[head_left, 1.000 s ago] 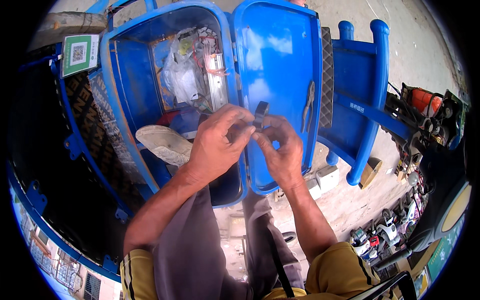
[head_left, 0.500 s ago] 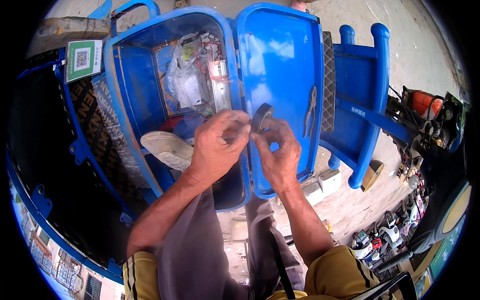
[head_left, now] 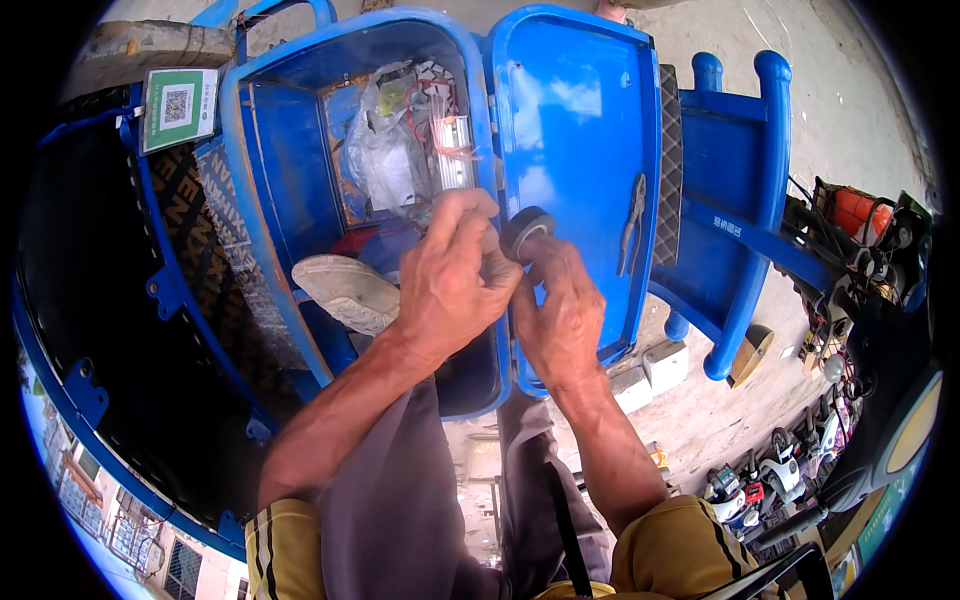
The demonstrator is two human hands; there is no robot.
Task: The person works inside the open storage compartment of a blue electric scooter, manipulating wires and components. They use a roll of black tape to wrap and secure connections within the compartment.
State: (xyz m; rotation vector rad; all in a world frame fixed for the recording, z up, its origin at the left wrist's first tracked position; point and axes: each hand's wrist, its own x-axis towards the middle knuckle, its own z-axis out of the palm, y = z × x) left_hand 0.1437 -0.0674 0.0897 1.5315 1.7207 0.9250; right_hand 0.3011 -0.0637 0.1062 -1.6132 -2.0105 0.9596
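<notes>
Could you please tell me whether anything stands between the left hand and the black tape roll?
Nothing visible does: the left hand is close beside the black tape roll, which the right hand holds. The blue lid shows behind the roll, not between them.

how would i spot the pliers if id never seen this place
Find the big blue box with its lid opened out to the right. The pliers lie near the lid's right edge. Unlike the dark round roll at the right hand, they are long and thin, with two handles.
</notes>
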